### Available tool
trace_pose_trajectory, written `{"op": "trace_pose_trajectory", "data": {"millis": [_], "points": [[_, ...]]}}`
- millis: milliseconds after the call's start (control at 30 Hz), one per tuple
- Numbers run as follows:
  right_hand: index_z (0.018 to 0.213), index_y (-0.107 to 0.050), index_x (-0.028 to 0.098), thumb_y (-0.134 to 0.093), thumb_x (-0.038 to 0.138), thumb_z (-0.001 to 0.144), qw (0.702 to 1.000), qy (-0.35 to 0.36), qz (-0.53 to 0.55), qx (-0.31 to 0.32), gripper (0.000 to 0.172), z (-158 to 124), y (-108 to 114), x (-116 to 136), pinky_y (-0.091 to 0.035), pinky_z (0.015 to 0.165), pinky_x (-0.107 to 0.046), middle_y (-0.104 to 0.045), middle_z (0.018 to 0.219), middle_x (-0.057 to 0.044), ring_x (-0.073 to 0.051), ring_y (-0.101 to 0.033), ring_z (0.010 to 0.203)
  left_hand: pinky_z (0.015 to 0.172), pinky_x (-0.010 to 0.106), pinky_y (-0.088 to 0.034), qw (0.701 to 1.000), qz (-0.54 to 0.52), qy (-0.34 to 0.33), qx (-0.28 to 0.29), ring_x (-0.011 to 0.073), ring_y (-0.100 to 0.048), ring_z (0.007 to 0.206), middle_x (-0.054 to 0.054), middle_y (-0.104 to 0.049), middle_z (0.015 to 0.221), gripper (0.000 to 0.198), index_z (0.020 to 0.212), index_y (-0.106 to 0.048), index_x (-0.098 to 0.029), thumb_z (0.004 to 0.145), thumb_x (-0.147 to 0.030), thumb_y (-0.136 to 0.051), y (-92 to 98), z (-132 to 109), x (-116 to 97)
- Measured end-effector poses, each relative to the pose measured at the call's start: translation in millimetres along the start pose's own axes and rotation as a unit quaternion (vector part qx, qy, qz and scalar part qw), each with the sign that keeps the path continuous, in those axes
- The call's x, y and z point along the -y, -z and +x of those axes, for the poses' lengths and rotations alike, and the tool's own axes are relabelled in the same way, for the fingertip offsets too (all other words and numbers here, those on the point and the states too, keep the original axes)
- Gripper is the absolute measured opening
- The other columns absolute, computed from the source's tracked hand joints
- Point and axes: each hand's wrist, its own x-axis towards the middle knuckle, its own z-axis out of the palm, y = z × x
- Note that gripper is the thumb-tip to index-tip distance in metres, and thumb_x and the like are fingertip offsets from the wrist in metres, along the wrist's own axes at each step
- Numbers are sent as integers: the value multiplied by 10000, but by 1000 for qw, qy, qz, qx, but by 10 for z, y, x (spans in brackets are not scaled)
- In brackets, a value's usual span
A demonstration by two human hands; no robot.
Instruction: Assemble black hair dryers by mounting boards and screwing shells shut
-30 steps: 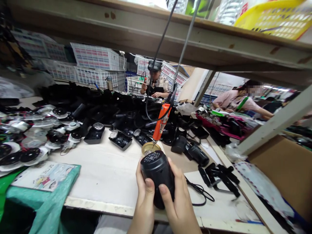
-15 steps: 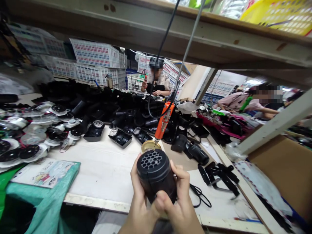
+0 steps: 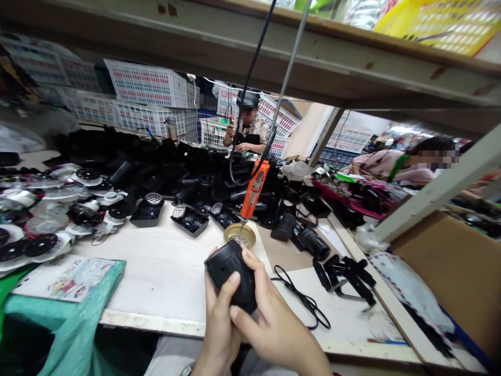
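Near the front edge of the table, both hands hold a black hair dryer housing (image 3: 230, 271). My left hand (image 3: 221, 318) wraps it from the left and below, its thumb lying on the near face. My right hand (image 3: 270, 313) grips the right side, with fingers along the upper edge. The grille end is turned out of sight. Just beyond the housing is a brass-coloured dish (image 3: 250, 236) of small screws. An orange electric screwdriver (image 3: 253, 190) hangs over that dish on its cable, tip down. A black cord (image 3: 303, 297) lies looped to the right.
Black half shells (image 3: 190, 220) lie behind the hands, before a dark heap of parts. White fan and motor assemblies (image 3: 50, 209) crowd the left. Black brackets (image 3: 346, 277) lie right, near a slanted post (image 3: 434, 193). An overhead shelf (image 3: 235, 47) spans above. Two co-workers sit beyond.
The housing has been turned in both hands, so its round grille no longer faces me and a smooth side shows. Both hands have shifted their grip. The view has moved slightly.
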Motion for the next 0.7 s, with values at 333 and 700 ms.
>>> {"op": "trace_pose_trajectory", "data": {"millis": [333,700], "points": [[854,-572,239,-474,282,1074,961,59,-182,-198,244,-238,-12,-266,-472,638,-316,-681,755,14,-205,-659,675,668,357,-631,979,-62,171,-93,257,-759,780,203,-774,1022,437,1249,-666,-64,971,-393,-592,-92,117,-192],[773,-501,239,-524,247,991,976,-17,-109,-185,220,-191,10,-224,-423,598,-272,-607,694,32,-166,-613,639,671,336,-643,988,-30,131,-75,279,-789,855,222,-788,1049,478,1324,-630,-65,997,-384,-491,-64,109,-147]]}}
